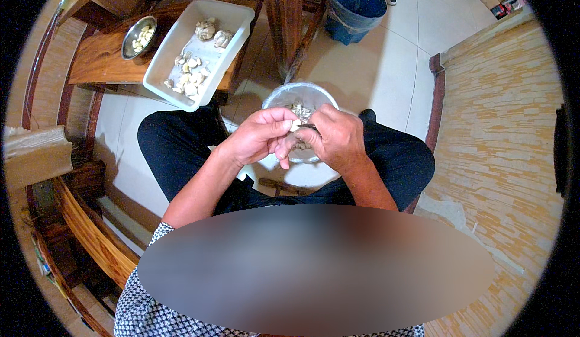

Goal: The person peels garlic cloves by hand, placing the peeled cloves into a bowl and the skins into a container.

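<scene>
Though small, clove (pixel 295 125) between left fingertips (pixel 284 127).

Clove (pixel 295 125) partly covered by left hand (pixel 260 134) — bucket (pixel 278 99) partly hidden behind it and right hand (pixel 338 136). Checkered shirt (pixel 142 298) largely blurred; cardboard (pixel 39 159), far left — cut off.

Black trousers (pixel 402 150) and a black-and-white, finely checked top (pixel 134 301) are worn; left hand (pixel 257 136), right hand (pixel 337 134) and both forearms (pixel 202 189) are bare.

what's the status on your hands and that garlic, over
Left hand pinching garlic clove. Right hand close beside it, grip partly hidden. Both over bucket; nothing visibly in the way.
</scene>
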`<state>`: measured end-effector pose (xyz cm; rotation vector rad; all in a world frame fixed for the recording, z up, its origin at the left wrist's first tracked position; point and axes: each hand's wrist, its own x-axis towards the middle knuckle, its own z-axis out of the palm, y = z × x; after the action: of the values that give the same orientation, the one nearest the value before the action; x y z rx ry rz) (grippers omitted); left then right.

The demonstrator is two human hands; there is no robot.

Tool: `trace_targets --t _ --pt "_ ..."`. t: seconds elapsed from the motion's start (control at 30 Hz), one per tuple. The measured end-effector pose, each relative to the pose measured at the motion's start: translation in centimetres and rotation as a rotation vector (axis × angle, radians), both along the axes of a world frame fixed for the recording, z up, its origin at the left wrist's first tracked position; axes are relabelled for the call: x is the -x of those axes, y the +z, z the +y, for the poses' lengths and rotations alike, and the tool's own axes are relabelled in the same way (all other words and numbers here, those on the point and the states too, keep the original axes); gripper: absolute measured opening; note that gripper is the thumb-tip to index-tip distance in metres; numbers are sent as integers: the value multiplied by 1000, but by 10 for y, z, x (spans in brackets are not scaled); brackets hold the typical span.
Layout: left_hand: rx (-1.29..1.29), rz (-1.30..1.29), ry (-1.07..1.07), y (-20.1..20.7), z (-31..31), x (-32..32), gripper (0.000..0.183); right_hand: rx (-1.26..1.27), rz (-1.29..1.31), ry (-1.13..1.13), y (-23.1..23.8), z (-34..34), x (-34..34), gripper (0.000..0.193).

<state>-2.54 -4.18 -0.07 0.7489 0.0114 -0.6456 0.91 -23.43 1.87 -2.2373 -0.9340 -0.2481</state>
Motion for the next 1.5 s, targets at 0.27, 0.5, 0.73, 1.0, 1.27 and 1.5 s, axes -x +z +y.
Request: trace_targets --t 0.27,0.5,0.73,1.0,1.27,1.5 --pt "-39 11 12 0 1 1 31 -46 -37 -31 1 1 0 32" --pt "-14 44 7 -7 2 2 30 -5 -69 -7 1 -1 1 33" --pt "47 30 -67 -1 1 3 31 -29 -65 104 1 -5 -3 33" --pt "83 76 7 -6 -7 8 36 -32 -168 102 4 -3 0 33" --pt "28 94 96 0 -11 9 38 -35 -195 107 2 -4 1 33" --pt "53 160 192 -3 -11 6 38 -33 -157 215 -1 -2 8 34"
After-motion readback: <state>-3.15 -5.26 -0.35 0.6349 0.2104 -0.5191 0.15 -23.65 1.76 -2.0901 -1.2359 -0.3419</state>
